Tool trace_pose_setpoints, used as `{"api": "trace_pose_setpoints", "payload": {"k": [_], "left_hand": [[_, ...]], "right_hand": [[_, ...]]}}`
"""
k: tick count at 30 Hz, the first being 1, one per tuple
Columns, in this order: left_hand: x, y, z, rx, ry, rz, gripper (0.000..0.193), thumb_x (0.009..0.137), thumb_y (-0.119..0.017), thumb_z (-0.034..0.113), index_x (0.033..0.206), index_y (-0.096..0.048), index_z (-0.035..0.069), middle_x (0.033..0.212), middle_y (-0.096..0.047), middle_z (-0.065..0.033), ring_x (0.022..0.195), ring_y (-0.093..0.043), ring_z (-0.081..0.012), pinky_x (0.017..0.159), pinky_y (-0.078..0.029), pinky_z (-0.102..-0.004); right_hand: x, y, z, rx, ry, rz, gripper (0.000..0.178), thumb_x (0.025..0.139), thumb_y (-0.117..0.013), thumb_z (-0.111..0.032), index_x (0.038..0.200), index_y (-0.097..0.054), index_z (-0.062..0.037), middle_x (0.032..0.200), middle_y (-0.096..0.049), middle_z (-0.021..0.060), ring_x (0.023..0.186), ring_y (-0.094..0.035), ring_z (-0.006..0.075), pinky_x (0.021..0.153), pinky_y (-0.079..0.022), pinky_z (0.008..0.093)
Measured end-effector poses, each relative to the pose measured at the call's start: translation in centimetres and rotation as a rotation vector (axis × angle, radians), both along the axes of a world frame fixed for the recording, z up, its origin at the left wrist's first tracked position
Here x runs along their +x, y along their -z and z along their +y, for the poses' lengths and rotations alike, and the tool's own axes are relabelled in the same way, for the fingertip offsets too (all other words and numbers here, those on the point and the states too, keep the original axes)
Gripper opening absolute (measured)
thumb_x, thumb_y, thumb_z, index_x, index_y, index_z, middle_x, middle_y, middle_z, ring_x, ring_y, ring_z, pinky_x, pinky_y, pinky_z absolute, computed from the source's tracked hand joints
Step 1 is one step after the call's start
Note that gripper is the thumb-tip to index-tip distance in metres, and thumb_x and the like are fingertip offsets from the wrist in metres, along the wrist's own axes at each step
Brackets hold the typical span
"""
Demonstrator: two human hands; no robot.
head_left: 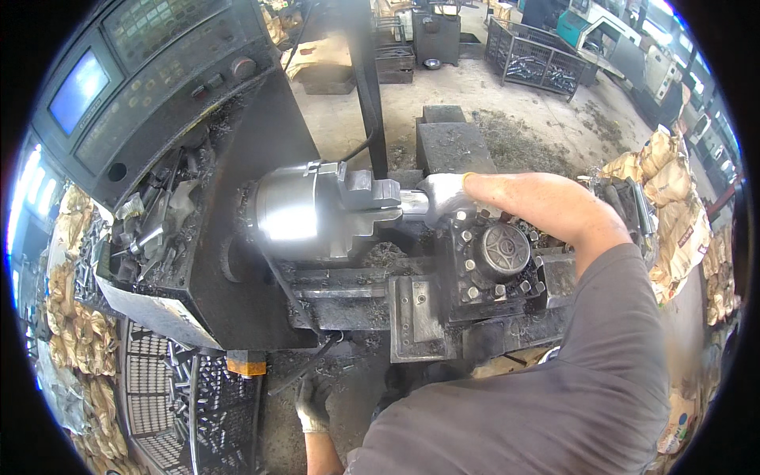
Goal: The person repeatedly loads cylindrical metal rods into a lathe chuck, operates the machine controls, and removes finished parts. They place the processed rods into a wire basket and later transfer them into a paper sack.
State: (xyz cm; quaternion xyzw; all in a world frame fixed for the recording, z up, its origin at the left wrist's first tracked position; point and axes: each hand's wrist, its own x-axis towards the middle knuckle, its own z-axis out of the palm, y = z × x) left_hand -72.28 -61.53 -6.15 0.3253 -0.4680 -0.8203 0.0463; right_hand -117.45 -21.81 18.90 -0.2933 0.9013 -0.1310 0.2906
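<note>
My right hand, in a pale glove, is closed around the outer end of a shiny round metal workpiece. The workpiece's other end sits between the stepped jaws of a large steel lathe chuck. Just to the right of that hand stands the dark tool turret, with bolts around its round cap. My left hand, in a soiled glove, hangs low in front of the machine, close to a dark rod. Its fingers blend into the dark background, and whether they touch the rod is unclear.
A control panel with a lit screen stands at the left, above a chip-covered ledge. Below is a perforated bin of metal pieces. Crumpled brown paper lies at the right; a mesh crate stands behind.
</note>
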Motion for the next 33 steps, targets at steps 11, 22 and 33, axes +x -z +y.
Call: {"api": "trace_pose_setpoints", "payload": {"k": [11,22,33], "left_hand": [[-2.8,-6.8,-6.0,-0.052,-0.597,0.021,0.04,0.106,-0.055,0.054,0.112,-0.067,0.017,0.095,-0.068,-0.0024,0.086,-0.064,-0.0201,0.076,-0.052,-0.0388],[-1.3,-3.6,-13.7,-0.043,-0.233,0.106,0.02,0.108,-0.06,0.028,0.093,-0.065,0.015,0.084,-0.063,0.0035,0.076,-0.057,-0.0113,0.074,-0.046,-0.0296],[-4.1,-16.6,-5.2,-1.715,-0.44,0.281,0.05,0.099,-0.068,0.009,0.145,-0.055,-0.007,0.118,-0.071,-0.024,0.102,-0.072,-0.0357,0.096,-0.058,-0.0486]], "right_hand": [[-0.2,-2.3,-0.8,0.373,-0.038,-0.01,0.063,0.075,-0.089,-0.045,0.121,-0.075,-0.005,0.095,-0.08,0.0127,0.082,-0.077,0.0247,0.074,-0.061,0.0381],[1.0,-0.7,-2.5,-0.093,-0.049,0.243,0.09,0.076,-0.083,-0.029,0.158,-0.052,-0.0084,0.123,-0.077,0.0186,0.094,-0.078,0.0287,0.087,-0.062,0.0372],[27.0,-7.1,0.5,-0.848,0.441,0.551,0.02,0.087,-0.078,-0.002,0.107,-0.079,-0.0009,0.103,-0.081,0.0105,0.093,-0.076,0.0152,0.085,-0.061,0.0344]]}}
